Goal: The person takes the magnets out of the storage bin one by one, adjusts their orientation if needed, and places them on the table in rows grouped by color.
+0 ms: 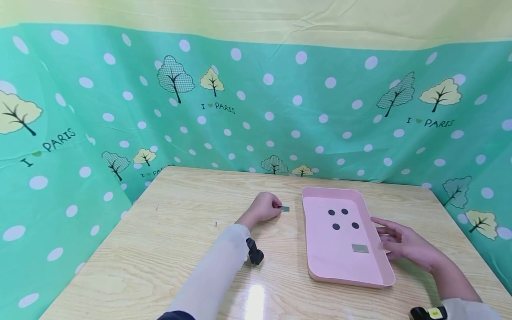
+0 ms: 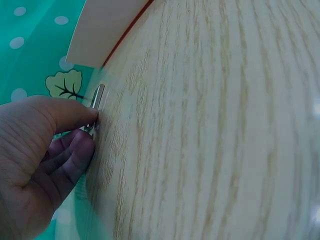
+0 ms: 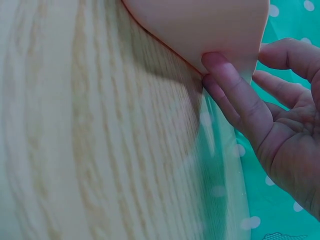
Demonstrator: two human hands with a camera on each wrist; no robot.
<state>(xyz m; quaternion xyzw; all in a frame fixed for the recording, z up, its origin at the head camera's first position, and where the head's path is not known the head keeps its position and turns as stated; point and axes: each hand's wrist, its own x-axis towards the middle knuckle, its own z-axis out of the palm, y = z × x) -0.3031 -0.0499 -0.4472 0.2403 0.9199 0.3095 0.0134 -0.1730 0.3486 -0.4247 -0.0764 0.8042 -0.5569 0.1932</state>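
Observation:
Left of the pink tray (image 1: 326, 266), my left hand (image 1: 265, 206) pinches a small flat grey rectangular piece (image 1: 285, 209) by its near end, low over the table. Its thin, shiny edge shows beyond the thumb in the left wrist view, where the piece (image 2: 98, 95) looks metallic. My right hand (image 1: 406, 242) touches the outer right wall of the tray with fingers fairly straight; the right wrist view has the fingertips against the tray wall (image 3: 200, 25). Inside the tray lie several black discs (image 1: 336, 226) and another grey rectangular piece (image 1: 360, 249).
The wooden table (image 1: 160, 249) reaches back to a green dotted curtain (image 1: 248, 89). A tiny dark speck (image 1: 216, 224) is on the table left of my left forearm. Black wrist devices (image 1: 254, 252) sit on both wrists.

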